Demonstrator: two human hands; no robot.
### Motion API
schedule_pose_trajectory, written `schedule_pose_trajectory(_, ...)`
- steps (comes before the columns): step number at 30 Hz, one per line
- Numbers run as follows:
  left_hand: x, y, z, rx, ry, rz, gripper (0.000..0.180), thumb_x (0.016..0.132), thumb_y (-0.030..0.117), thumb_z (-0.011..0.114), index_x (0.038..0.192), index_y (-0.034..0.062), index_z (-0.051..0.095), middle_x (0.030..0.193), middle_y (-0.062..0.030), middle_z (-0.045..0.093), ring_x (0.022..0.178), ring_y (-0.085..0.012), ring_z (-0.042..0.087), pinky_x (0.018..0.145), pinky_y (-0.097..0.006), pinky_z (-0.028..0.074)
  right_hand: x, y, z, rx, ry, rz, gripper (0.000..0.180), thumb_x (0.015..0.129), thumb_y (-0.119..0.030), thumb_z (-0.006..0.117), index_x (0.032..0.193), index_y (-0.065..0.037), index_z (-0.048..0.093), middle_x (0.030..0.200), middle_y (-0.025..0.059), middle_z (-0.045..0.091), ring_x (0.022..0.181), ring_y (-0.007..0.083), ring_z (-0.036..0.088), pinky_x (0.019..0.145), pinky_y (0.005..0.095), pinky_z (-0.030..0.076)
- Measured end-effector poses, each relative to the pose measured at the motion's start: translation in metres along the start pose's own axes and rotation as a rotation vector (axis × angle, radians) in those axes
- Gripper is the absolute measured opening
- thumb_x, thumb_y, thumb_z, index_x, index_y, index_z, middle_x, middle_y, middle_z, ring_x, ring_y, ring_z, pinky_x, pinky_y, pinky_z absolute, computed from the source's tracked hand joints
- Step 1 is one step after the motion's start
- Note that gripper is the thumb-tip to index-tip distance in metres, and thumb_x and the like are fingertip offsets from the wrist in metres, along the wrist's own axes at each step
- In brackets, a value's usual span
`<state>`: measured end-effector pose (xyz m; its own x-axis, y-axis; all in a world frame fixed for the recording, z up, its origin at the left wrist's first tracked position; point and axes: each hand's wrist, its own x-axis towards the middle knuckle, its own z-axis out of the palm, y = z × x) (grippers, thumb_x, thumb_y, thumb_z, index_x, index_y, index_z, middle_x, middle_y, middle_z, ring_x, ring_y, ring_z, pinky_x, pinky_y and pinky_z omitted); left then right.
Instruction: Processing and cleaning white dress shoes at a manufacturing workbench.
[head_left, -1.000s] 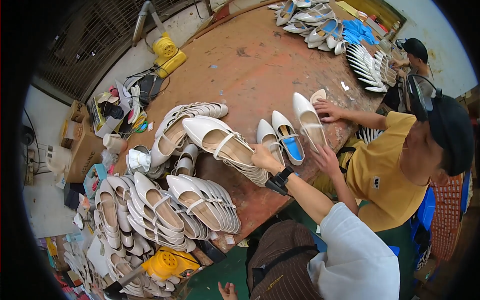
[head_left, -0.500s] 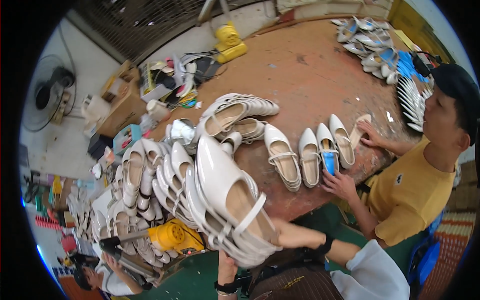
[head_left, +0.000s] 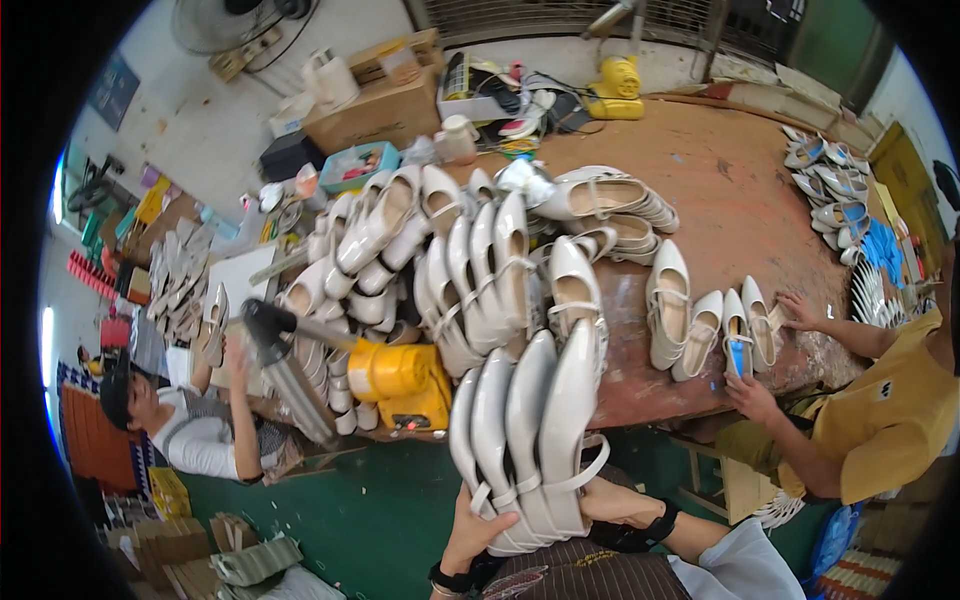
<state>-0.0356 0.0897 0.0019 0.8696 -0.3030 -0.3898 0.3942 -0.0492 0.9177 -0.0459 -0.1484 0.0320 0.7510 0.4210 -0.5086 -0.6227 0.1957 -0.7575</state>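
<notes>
At the lower middle of the frame the person's left hand (head_left: pixel 472 528) and right hand (head_left: pixel 612 502) hold a stack of pale grey pointed shoes (head_left: pixel 530 430) between them. The left hand's grip is clenched around the heel ends on the left side of the stack; the right hand's grip clasps the strapped heels on the right side, and a black wristband (head_left: pixel 655 523) sits on that wrist. The shoes stand nearly upright, toes pointing up the frame, pressed side by side, held off the surface above a striped brown garment (head_left: pixel 590 578) and the green floor (head_left: pixel 380 510).

Just above the toes lies the near edge of the reddish-brown surface (head_left: pixel 730 190). To the left of the stack, a yellow machine (head_left: pixel 395 375) sits at the edge of the surface. Behind it a large heap of cream shoes (head_left: pixel 450 250) fills the middle of the frame. To the right, a short row of white shoes (head_left: pixel 710 325) lies flat, and a co-worker in a yellow shirt (head_left: pixel 885 420) touches them with both hands from the right edge.

At the lower left another person in a white top (head_left: pixel 195 440) sits beside the surface. In the upper left stand a cardboard box (head_left: pixel 375 110) and a fan (head_left: pixel 215 18); more shoes (head_left: pixel 830 185) lie at the upper right.
</notes>
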Motion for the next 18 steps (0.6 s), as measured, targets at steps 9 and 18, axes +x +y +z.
schedule_pose_trajectory(9,-0.049,0.039,-0.141,-0.311,-0.388,-0.141,0.094,0.081,0.016,0.071,0.149,0.0056,0.006,0.148,-0.0193,0.026,0.137,-0.0277,0.026,0.113,-0.038,0.019,0.069,0.07,0.118,0.72,0.126,0.308,0.037,0.097,-0.015,0.051,0.13,0.002,0.047,0.122,0.0146,0.06,0.105,0.0238,0.063,0.088,0.0372,0.054)
schedule_pose_trajectory(18,-0.071,0.001,-0.217,0.003,0.032,-0.027,0.063,0.082,0.02,0.074,0.129,-0.0067,0.041,0.122,-0.0213,0.056,0.112,-0.0226,0.057,0.095,-0.035,0.046,0.142,0.107,0.184,0.59,0.225,0.277,0.035,0.099,-0.018,0.046,0.129,0.0,0.049,0.123,0.0166,0.059,0.106,0.026,0.063,0.09,0.0402,0.054)
